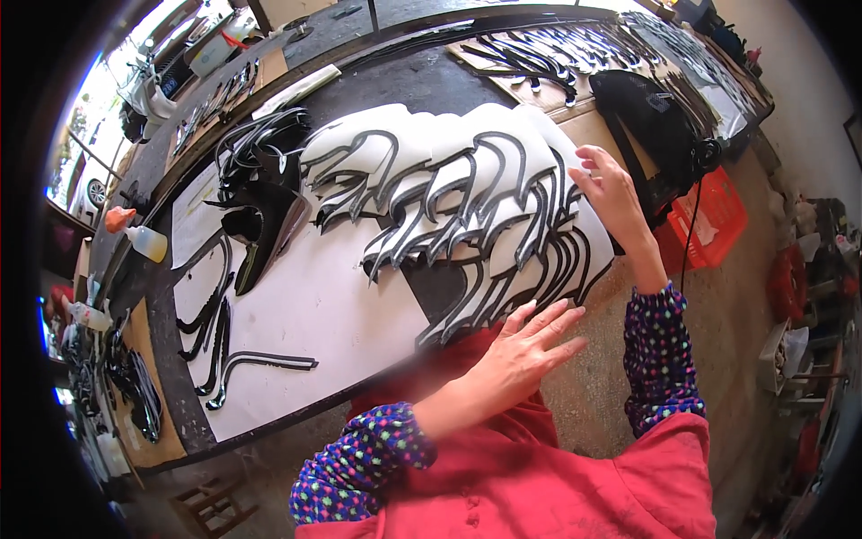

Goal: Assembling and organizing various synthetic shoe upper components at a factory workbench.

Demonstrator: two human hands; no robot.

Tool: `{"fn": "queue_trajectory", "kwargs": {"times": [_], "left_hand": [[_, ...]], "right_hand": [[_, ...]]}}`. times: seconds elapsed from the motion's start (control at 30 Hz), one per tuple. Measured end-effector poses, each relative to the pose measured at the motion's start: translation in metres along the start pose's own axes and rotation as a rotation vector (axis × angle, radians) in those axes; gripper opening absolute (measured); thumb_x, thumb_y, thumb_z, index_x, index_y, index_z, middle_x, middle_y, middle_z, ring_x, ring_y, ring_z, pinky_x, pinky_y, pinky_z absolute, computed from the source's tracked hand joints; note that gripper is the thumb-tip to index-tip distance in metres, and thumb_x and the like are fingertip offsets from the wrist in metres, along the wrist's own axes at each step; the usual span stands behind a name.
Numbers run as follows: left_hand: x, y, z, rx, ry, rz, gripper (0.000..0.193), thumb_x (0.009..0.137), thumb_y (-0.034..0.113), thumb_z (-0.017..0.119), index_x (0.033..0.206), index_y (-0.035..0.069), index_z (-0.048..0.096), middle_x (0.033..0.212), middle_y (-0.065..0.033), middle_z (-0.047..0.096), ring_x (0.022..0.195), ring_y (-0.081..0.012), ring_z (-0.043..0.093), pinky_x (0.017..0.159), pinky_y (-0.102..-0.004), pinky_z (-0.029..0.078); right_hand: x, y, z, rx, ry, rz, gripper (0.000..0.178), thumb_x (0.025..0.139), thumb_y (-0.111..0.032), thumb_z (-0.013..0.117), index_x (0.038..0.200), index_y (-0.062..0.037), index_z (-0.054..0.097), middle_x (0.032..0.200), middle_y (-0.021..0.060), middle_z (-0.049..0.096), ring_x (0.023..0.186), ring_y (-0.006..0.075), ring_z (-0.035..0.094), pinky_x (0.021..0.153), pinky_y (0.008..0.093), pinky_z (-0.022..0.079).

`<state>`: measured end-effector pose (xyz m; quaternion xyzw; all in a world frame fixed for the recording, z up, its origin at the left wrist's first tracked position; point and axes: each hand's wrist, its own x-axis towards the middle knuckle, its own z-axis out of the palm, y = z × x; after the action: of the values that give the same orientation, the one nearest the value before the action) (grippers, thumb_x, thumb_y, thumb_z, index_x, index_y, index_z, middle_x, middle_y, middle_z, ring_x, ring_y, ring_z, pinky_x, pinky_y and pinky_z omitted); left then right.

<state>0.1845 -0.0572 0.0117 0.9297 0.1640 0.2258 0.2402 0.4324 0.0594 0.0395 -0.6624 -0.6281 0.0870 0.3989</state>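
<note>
Overlapping white curved pieces with dark edging (pixel 494 171) lie fanned out in rows on the table. My left hand (pixel 516 355) is at the near edge of these pieces, palm down with its fingers stretched and spread. It appears to hold nothing; whether its fingertips touch the lowest piece I cannot tell. At the right edge of the pile is my right hand (pixel 615 193), its fingers slightly bent and apart. Its fingertips are close to the white edge, and nothing shows in its grip.
A white sheet (pixel 314 332) covers the near part of the dark table, with black curved strips (pixel 211 314) on it. Glossy black parts (pixel 265 220) lie left of the pile. A bottle (pixel 146 242) stands far left. Right are a black mesh chair back (pixel 642 117) and a red crate (pixel 709 225).
</note>
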Motion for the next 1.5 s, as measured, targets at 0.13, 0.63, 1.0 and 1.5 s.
{"fn": "queue_trajectory", "kwargs": {"times": [0.13,0.63,1.0,1.5], "left_hand": [[0.007,-0.009,-0.011,0.046,-0.01,-0.059,0.057,0.077,-0.003,0.06,0.132,0.013,0.059,0.152,-0.0124,0.042,0.142,-0.03,0.038,0.114,-0.0479,0.03],[-0.084,-0.007,-0.092,-1.377,0.317,-0.722,0.041,0.098,0.019,0.064,0.134,0.002,0.059,0.14,-0.0121,0.055,0.12,-0.0178,0.059,0.099,-0.0309,0.048],[-0.167,0.003,-0.099,-1.963,0.771,-0.481,0.078,0.092,0.001,0.063,0.157,0.008,0.02,0.148,-0.024,0.045,0.139,-0.0305,0.044,0.114,-0.0419,0.036],[-0.209,0.011,-0.069,-1.01,0.759,-0.303,0.064,0.091,0.0,0.056,0.151,0.001,0.035,0.156,-0.0201,0.035,0.146,-0.0313,0.033,0.117,-0.0391,0.031]], "right_hand": [[0.065,0.0,0.042,-0.182,-0.235,-0.019,0.059,0.084,-0.038,0.076,0.119,0.0057,0.058,0.116,0.0218,0.066,0.106,0.0309,0.065,0.088,0.039,0.052],[0.082,-0.106,-0.043,0.264,-0.052,-0.222,0.035,0.079,-0.003,0.079,0.113,-0.0019,0.069,0.104,0.0063,0.071,0.09,0.0135,0.066,0.085,0.0264,0.05],[-0.039,-0.199,0.064,0.224,-1.144,-0.842,0.046,0.065,0.011,0.058,0.106,-0.0073,0.065,0.136,0.0166,0.058,0.14,0.0351,0.043,0.112,0.0513,0.032],[-0.032,-0.262,0.119,0.407,-1.079,-0.422,0.041,0.067,0.006,0.048,0.105,0.0066,0.065,0.092,0.0176,0.069,0.083,0.0258,0.069,0.079,0.0328,0.054]]}}
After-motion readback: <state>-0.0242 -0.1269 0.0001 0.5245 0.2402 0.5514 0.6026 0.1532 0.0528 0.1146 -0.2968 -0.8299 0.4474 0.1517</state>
